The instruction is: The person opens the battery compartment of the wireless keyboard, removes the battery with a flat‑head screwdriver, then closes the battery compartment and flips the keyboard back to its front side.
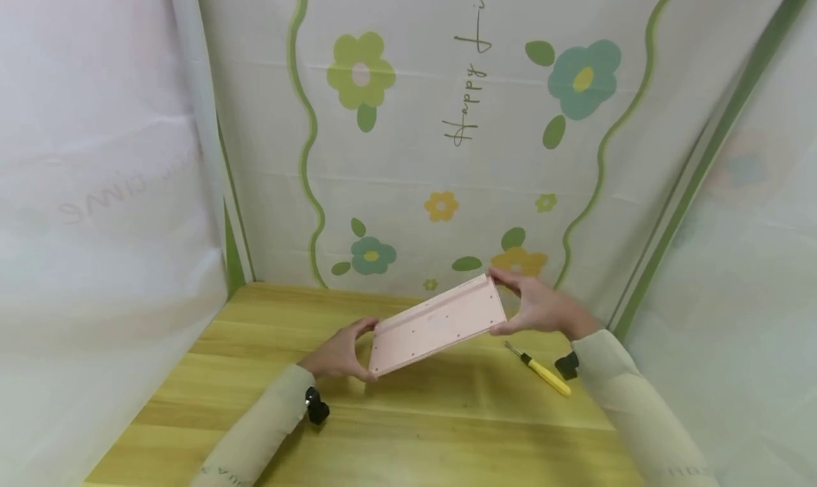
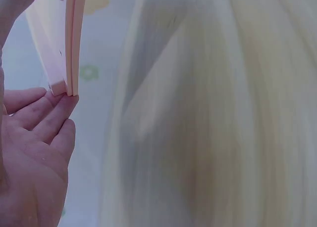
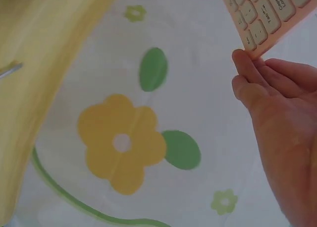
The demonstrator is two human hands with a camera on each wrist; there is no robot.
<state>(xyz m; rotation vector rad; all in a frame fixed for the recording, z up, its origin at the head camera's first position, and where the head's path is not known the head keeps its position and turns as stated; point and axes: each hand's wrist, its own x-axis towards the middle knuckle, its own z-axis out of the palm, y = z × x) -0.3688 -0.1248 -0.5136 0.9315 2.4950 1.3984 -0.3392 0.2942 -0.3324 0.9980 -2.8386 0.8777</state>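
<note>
A pink keyboard (image 1: 440,327) is held up over the table, tilted so its right end is higher. Its underside, dotted with small screw holes, faces the head camera. My left hand (image 1: 340,349) grips the left end between thumb and fingers, and my right hand (image 1: 541,304) holds the right end by its corners. In the right wrist view, pale keys (image 3: 270,11) show on the far face, with the fingertips at one corner. The left wrist view shows the keyboard's layered edge (image 2: 73,43) against the fingers.
A screwdriver (image 1: 545,375) with a yellow and black handle lies on the wooden table (image 1: 383,430), below my right hand. White fabric (image 1: 396,154) printed with flowers hangs behind the table, and more fabric closes off the left and right sides.
</note>
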